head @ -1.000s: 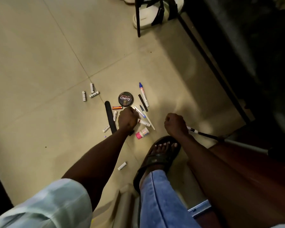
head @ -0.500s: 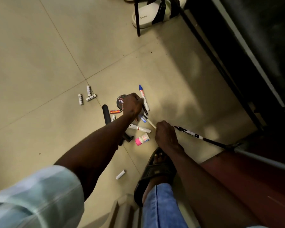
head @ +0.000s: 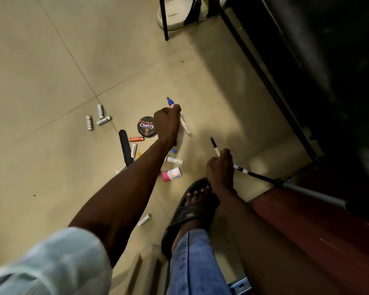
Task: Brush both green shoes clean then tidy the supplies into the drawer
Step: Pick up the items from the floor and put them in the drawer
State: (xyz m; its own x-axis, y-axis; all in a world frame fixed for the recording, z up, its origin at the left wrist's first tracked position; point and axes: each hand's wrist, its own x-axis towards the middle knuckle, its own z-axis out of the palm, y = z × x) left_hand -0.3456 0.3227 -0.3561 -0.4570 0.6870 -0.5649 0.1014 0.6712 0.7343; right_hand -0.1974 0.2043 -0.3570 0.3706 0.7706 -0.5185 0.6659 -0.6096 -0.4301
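The left hand (head: 167,122) gripped the blue-capped marker (head: 170,102) just beside the polish tin (head: 146,126); the right hand (head: 221,167) held pens (head: 215,146). With both hands full, a pen could slip onto the floor (head: 51,60). No drawer was visible.

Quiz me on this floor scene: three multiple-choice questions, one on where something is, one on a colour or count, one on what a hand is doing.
1. Where does the polish tin lie?
A. on the floor beside the left hand
B. in a drawer
C. on a chair

2. What colour is the cap of the small bottle?
A. green
B. pink
C. black

3. What is the right hand doing?
A. lying flat and open
B. gripping pens
C. holding a shoe

Answers:
1 A, the tin sits on the tile next to the left hand.
2 B, its cap end is bright pink.
3 B, its fingers curl round the pens.
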